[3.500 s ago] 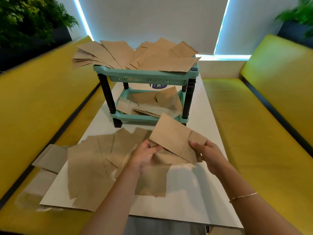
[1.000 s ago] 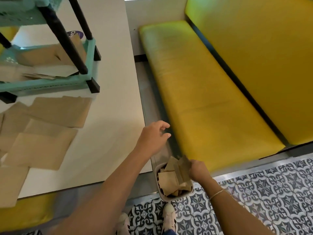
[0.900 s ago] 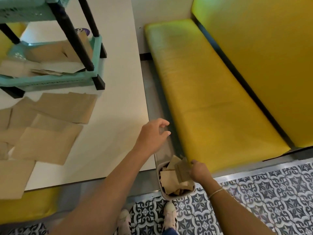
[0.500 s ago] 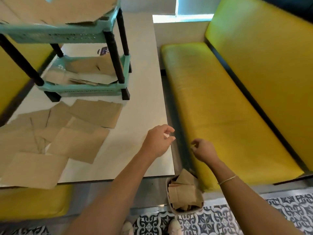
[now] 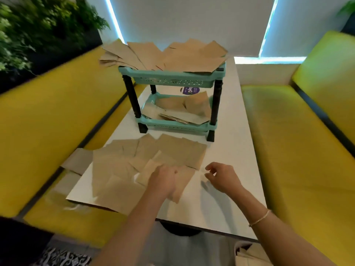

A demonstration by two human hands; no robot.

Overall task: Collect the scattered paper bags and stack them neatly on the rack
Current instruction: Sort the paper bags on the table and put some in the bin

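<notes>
Back over the table [image 5: 230, 150] from the floor bin, both hands. Left hand [image 5: 163, 181] down on the scattered paper bags [image 5: 153, 160], grip blurred, cannot tell. Right hand [image 5: 222, 176] loosely curled, empty, nearest bag edge just beside at 9 o'clock. Rack [image 5: 172, 79] at 12 o'clock, already holding bags.

There is a single view, from a wide-angle camera worn on the person's head. It looks forward and down along the white surface [image 5: 226, 150], with both forearms reaching in from the lower edge. The left hand [image 5: 163, 181] and right hand [image 5: 222, 177] sit close beneath the lens, the teal rack [image 5: 172, 79] stands farther along, and yellow benches [image 5: 288, 143] curve at both sides
</notes>
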